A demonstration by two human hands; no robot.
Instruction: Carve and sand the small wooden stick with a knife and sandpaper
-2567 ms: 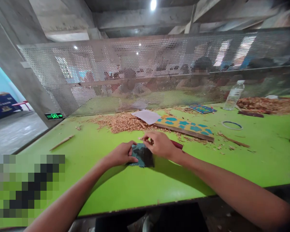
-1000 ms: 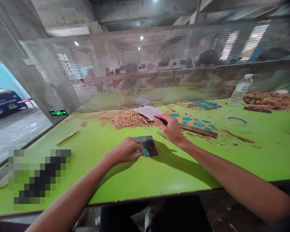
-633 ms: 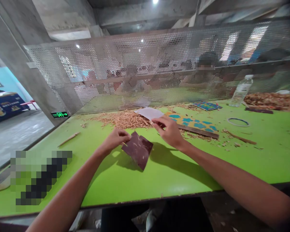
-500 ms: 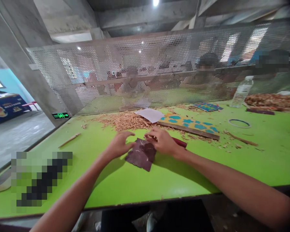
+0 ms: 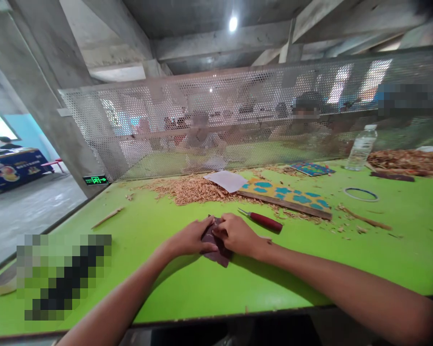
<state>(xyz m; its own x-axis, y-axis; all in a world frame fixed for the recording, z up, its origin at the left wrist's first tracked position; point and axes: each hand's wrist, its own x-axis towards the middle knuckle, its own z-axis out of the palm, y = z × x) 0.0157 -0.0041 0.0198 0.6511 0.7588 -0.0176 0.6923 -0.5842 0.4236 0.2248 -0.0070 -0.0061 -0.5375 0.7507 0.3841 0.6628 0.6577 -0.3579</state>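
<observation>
Sheet: dark brown sheet (image 5: 222,258) on green table (image 5: 180,298), under and between both hands; lower corner sticks out toward the wearer.
Sheet handling: looks thin, light, bendy; probably rough-faced, so low slip; ragged edge may tear. Best hold likely a flat press near the left edge, or a pinch at a corner.
Left hand (image 5: 194,236): thumb and forefinger spread well apart, tips touching the sheet's left side; no pinch seen.
Right hand (image 5: 234,234): fingers curled down onto the sheet's upper right; can't tell if anything small is inside.
Red-handled tool (image 5: 266,221): lies just beyond the right hand, untouched, metal tip pointing left.
Stick (image 5: 108,217): pale wood, off left, well apart from the hands.
Board (image 5: 286,196): yellow with blue patches, behind the tool.
Paper (image 5: 227,181): white, at the board's left end, over shavings (image 5: 187,191).
Bottle (image 5: 361,149): clear, upright, far right.
Screen (image 5: 155,149): perforated, along the table's far side.
</observation>
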